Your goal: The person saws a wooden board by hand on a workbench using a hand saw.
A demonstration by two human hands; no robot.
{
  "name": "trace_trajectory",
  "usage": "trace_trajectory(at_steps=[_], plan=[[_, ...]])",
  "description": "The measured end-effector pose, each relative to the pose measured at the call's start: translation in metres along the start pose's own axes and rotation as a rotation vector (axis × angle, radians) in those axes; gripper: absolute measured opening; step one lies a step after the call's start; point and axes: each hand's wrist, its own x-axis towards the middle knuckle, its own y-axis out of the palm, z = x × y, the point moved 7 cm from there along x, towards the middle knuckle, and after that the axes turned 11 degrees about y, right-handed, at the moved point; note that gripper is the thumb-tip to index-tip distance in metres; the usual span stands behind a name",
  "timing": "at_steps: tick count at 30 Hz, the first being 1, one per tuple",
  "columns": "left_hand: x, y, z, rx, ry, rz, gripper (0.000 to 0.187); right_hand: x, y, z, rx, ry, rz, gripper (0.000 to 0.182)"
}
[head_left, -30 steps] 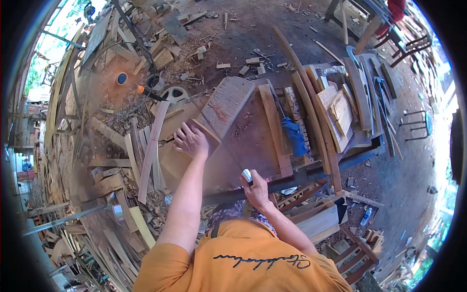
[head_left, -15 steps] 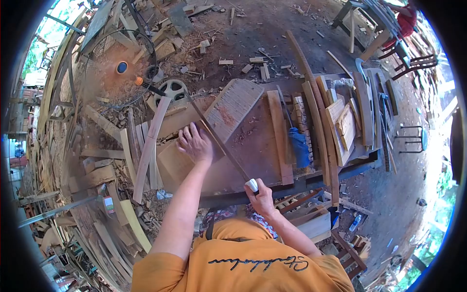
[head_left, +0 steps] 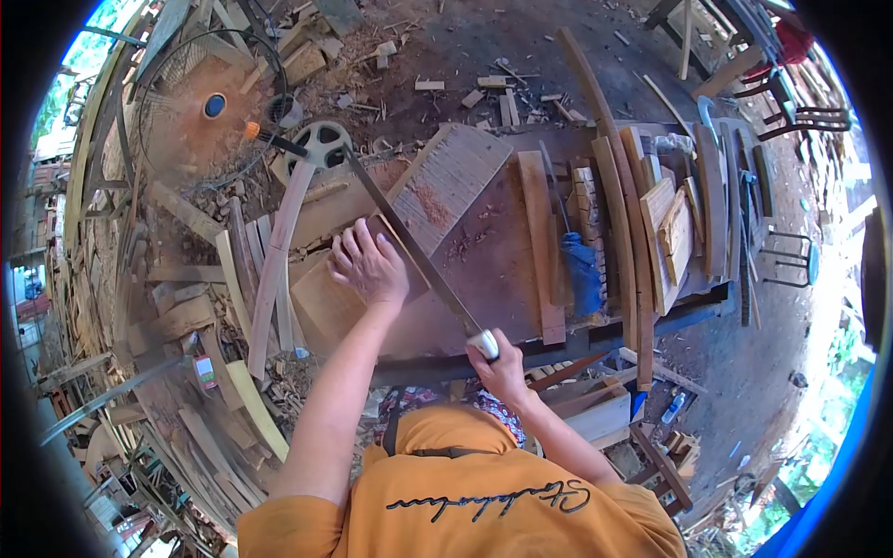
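My right hand is closed round the white handle of a handsaw. Its long straight blade runs away from me to the upper left, its far end near a round spoked wheel. The teeth are too small to make out. My left hand rests on a flat piece of wood, fingers apart, just left of the blade. Right of the blade a rough, ridged board lies at a slant with reddish sawdust on it. Where the blade meets the wood beside my hand is partly hidden.
On the workbench to the right lie a wooden strip, a blue-wrapped tool and long curved timbers. A wire-caged fan stands upper left. Curved planks lean at the left. Offcuts litter the ground; a stool stands far right.
The handsaw's handle and my right hand have shifted slightly toward the bench, and more of the blade's side shows. My left hand stays on the wood. The whole view has shifted a little.
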Motion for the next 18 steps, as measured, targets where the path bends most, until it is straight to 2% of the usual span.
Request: trace_trajectory(at_steps=[1,4,8,10,13,16,18], plan=[[0.001,0.000,-0.001,0.012,0.010,-0.014,0.048,0.014,0.006,0.017,0.030,-0.073,-0.013,0.021],[0.000,0.000,0.000,0.033,0.019,-0.027,0.048,0.065,0.035,0.034,-0.041,-0.020,-0.026,0.020],[0.002,-0.003,-0.004,0.006,0.022,-0.042,0.048,0.026,0.013,0.024,-0.055,0.003,-0.029,0.021],[0.002,-0.004,-0.004,-0.002,0.011,-0.031,0.047,-0.005,-0.003,0.004,0.065,0.068,0.012,0.023],[0.003,-0.005,-0.005,0.008,0.022,-0.008,0.048,0.010,0.003,0.010,0.044,-0.019,-0.026,0.024],[0.001,0.000,-0.002,0.070,0.032,-0.029,0.048,0.065,0.032,0.037,-0.016,0.014,0.005,0.021],[0.001,-0.001,-0.001,0.071,0.039,-0.053,0.047,0.058,0.030,0.034,-0.021,0.003,0.005,0.021]])
